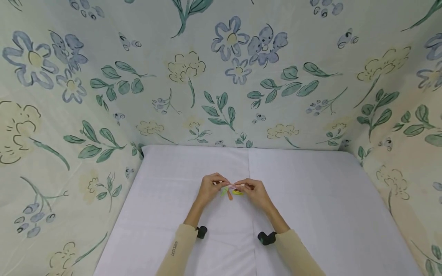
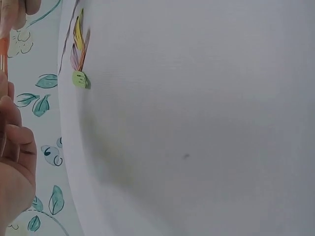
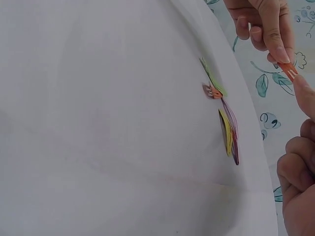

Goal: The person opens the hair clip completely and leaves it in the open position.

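Note:
Between my two hands a thin orange piece with pale slits (image 3: pixel 289 71) is stretched above the white cloth; its exact kind is unclear. My left hand (image 1: pixel 208 188) pinches one end with thumb and fingertips. The other end is pinched by my right hand (image 1: pixel 256 194). Just below lies a small cluster of similar flat, slitted pieces: a green one (image 2: pixel 79 79), a yellow one (image 1: pixel 238 192), an orange one (image 1: pixel 230 195) and a purple one (image 3: pixel 230 115). They lie close together, partly overlapping. Fingers hide part of the held piece.
A white cloth (image 1: pixel 179 172) covers the table, with a crease running front to back. Floral curtains (image 1: pixel 214 92) hang behind and on both sides. Black wrist cameras (image 1: pixel 267 238) sit at both sleeve cuffs.

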A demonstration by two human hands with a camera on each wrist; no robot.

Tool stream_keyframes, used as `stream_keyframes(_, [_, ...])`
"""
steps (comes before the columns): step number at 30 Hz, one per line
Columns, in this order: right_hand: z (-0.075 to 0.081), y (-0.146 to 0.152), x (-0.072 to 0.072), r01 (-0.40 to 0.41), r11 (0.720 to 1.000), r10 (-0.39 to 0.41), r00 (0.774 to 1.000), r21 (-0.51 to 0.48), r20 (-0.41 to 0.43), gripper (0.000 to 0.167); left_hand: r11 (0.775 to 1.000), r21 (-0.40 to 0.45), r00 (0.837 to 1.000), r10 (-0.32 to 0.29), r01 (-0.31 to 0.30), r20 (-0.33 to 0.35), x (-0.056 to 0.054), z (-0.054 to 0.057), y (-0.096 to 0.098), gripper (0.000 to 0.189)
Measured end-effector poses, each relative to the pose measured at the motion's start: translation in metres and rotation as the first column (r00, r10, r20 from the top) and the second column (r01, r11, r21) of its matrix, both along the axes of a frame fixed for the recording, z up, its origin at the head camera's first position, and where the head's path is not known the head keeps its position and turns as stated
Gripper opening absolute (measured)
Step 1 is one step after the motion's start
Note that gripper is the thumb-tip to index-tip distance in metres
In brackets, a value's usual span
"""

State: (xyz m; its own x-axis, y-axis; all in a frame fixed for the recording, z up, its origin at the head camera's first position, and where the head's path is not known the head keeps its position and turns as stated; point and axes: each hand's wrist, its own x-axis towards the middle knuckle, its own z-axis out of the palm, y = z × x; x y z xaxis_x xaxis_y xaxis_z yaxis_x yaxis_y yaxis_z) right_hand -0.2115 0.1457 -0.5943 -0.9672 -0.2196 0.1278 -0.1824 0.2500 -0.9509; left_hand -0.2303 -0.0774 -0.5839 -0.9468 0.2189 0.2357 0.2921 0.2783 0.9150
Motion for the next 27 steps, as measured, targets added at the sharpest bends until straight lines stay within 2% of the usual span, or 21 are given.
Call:
stream_keyframes(2, [0.0,0.001,0.0,-0.013,1.0,0.013,1.0,0.001,0.007,0.018,1.0,0.004,1.0,-0.002,0.002,0.006,-0.001,0.001,-0.001,0.007])
stream_keyframes(4, [0.009,0.0,0.002,-0.026,1.0,0.026,1.0,0.004,0.012,0.02,1.0,0.012,1.0,-0.004,0.004,0.013,-0.001,0.001,-0.002,0.008])
stream_keyframes(8, [0.01,-0.001,0.001,-0.018,1.0,0.018,1.0,0.021,0.01,0.02,0.999,0.034,1.0,-0.003,0.003,0.006,-0.003,0.0,-0.003,0.006])
stream_keyframes(11, [0.001,-0.001,-0.004,0.017,0.999,-0.017,1.0,0.028,-0.009,0.021,1.0,0.023,1.0,-0.001,0.001,-0.011,-0.005,0.0,-0.003,0.005])
stream_keyframes(17, [-0.004,-0.003,-0.009,0.085,0.996,-0.085,0.996,0.038,-0.022,0.025,1.0,-0.008,0.999,-0.003,0.003,-0.034,-0.011,0.0,-0.003,0.006])
stream_keyframes(22, [-0.006,-0.006,-0.012,0.122,0.99,-0.119,0.992,0.067,-0.049,0.026,0.999,-0.027,0.999,0.033,-0.033,-0.02,-0.015,-0.003,0.0,0.006])
stream_keyframes(27, [-0.006,-0.01,-0.017,0.184,0.973,-0.167,0.978,0.142,-0.125,0.025,0.997,-0.036,0.998,0.064,-0.064,-0.015,-0.019,-0.005,0.002,0.006])
